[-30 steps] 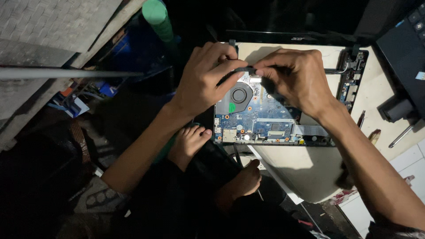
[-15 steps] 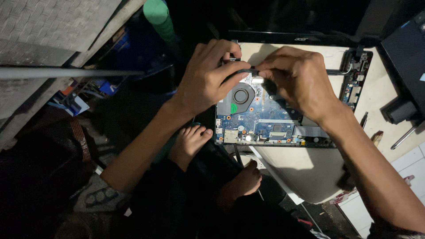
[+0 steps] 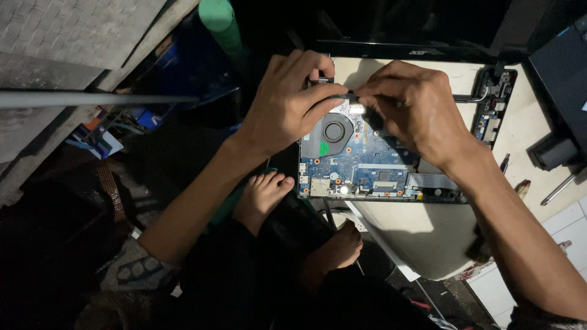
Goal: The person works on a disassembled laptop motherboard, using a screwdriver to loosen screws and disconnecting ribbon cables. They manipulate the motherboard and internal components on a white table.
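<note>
because the blue circuit board (image 3: pixel 361 165) lies flat on a pale table (image 3: pixel 428 232), both hands meet over its top edge by the fan (image 3: pixel 334 130): left hand (image 3: pixel 290 101) and right hand (image 3: pixel 416 113) pinch a thin dark strip (image 3: pixel 342 96) between fingertips, steadying it.

The left hand (image 3: pixel 287 104) reaches in from seven o'clock, its forearm bare, knuckles up and fingers curled, thumb and forefinger pinched toward three o'clock. The right hand (image 3: pixel 416 110) comes from five o'clock, wrist bent, fingers closed and pointing to nine o'clock. Their fingertips meet.
</note>
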